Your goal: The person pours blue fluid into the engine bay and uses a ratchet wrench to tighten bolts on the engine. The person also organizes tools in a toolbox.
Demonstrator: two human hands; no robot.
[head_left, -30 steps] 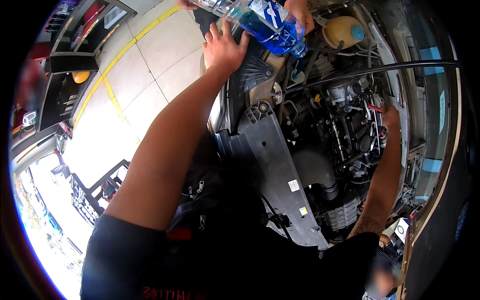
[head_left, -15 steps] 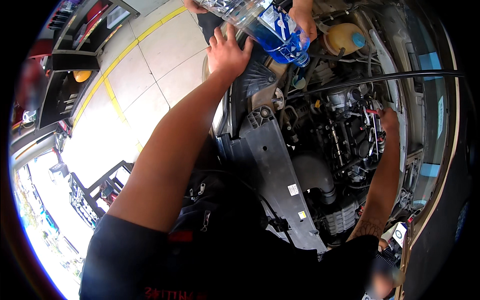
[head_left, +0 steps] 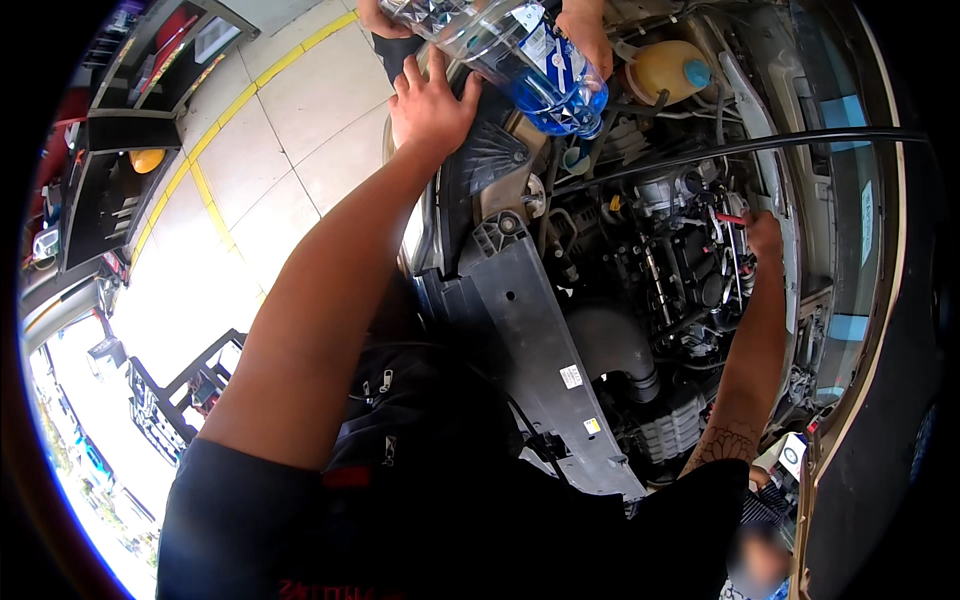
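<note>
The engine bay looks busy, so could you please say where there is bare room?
The grey panel is bare between its hole and white label; floor tiles lie bare between the yellow line and left arm. It is crowded around the right hand, among engine parts, and near the bottle.

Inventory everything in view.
Bottle: one, clear with blue liquid, top centre
Cup-like piece: one, pale green, below bottle
Tank: one, amber, upper right
Engine: one, dark, right of centre
Rod: one, black, across upper right
Front panel: one, grey, centre
Shelves: several, black, upper left
Rounded object: one, yellow, by shelves
Floor: one, pale, left
Co-worker's hands: two, bare, at bottle
Left hand: one, bare, beside bottle
Right hand: one, bare, by red piece over engine
</note>
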